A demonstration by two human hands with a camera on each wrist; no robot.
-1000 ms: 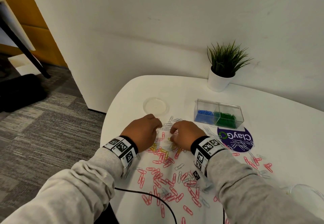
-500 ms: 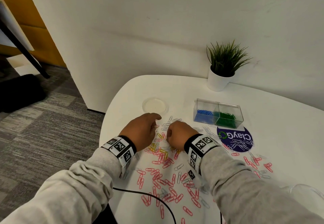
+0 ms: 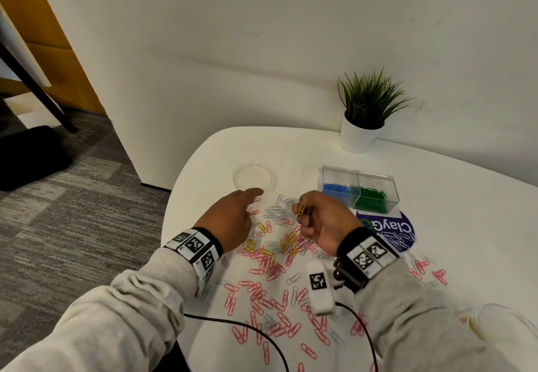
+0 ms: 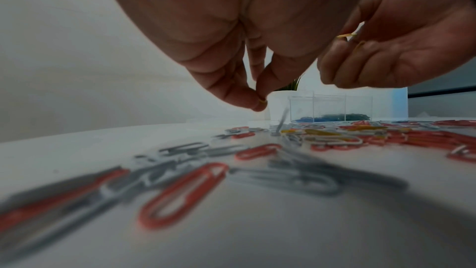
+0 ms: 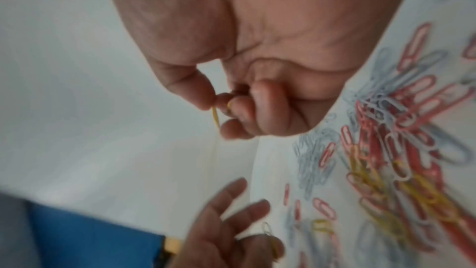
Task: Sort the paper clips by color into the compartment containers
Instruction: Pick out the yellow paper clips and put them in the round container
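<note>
Right hand (image 3: 323,223) round thin yellow wire clip (image 3: 302,209)

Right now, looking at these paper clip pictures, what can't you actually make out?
- Left hand: in the head view its back hides the fingertips; the left wrist view shows only a yellow sliver there.
- Clear container: the potted plant's side is too small in the head view, blurred in the left wrist view.
- Clear dish: cut off by the head view's right edge.

Office-type room, as I read it: my white tabletop (image 3: 436,197) against a plain wall (image 3: 262,51), grey carpet tiles (image 3: 72,211), small potted plant (image 3: 366,109), yellow partition panel (image 3: 37,13).
</note>
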